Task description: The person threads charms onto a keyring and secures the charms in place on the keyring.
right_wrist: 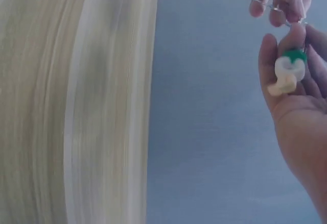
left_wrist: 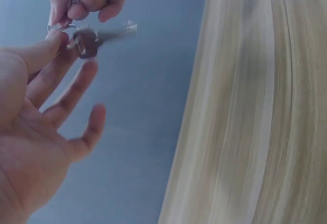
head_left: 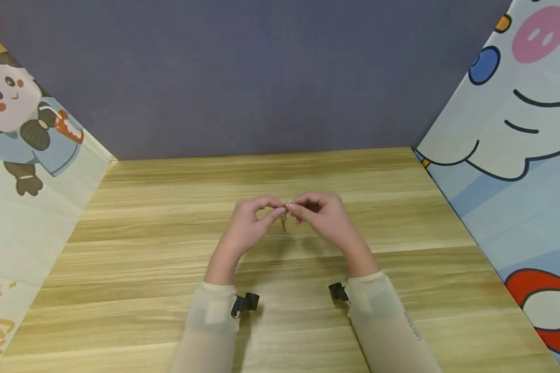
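My sleeves (head_left: 214,331) sit nearest the head camera: pale, sheer fabric to both wrists, each with a small black clip-like camera mount (head_left: 245,303) on the inner side.

Both hands are raised above the wooden table (head_left: 401,290), fingertips meeting at centre. My left hand (head_left: 247,224) pinches a thin metal key ring (left_wrist: 65,27) between thumb and forefinger; the other three fingers are spread and relaxed, holding nothing. A key (left_wrist: 99,38) hangs from that ring just past my left fingertips, dark bow toward the ring, silvery blade pointing away. In the left wrist view it is blurred; I read no stamp on it.

My right hand (head_left: 324,215) is curled, thumb and forefinger closing on the same ring from the opposite side. A small green-and-white charm (right_wrist: 287,72) lies against the inner side of my right fingers, just below the pinch, touching the palm side of the hand. The charm has a green top and a cream lower part; no lettering visible.

The ring is thus between the two hands, held by both, well above the table surface.

Writing: the left side panel (head_left: 23,171) carries yellow characters at its lower edge, cropped and unreadable. Small print on my right sleeve is too small to read. The right panel (head_left: 518,129) shows cartoon figures only.
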Demonstrator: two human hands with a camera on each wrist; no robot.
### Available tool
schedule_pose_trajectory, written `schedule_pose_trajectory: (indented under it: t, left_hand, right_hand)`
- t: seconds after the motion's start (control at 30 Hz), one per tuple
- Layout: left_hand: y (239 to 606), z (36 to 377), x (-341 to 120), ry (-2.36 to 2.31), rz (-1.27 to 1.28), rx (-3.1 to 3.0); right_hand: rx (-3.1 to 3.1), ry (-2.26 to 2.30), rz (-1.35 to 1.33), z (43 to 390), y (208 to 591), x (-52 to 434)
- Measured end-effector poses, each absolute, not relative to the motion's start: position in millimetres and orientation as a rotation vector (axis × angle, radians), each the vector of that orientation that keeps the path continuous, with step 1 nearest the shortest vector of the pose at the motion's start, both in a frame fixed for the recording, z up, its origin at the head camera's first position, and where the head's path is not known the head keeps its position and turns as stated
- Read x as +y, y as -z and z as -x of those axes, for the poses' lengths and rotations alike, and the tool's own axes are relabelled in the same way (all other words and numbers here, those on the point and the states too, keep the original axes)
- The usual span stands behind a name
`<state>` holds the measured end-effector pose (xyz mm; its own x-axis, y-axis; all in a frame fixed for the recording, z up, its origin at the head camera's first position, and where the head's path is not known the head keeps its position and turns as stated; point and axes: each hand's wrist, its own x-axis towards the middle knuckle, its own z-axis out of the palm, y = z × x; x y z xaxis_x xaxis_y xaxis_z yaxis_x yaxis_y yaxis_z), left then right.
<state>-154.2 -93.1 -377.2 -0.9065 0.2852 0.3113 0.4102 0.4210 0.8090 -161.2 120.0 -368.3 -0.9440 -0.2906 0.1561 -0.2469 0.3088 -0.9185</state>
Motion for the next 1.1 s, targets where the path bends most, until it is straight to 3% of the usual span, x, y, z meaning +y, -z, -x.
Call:
schedule_pose_trajectory:
  t: [1.1]
  left_hand:
    - [380.0, 147.7, -91.3, 1.495, 0.593, -2.533]
  right_hand:
    - [2.589, 1.685, 0.581, 156.8, 375.3, 122.4]
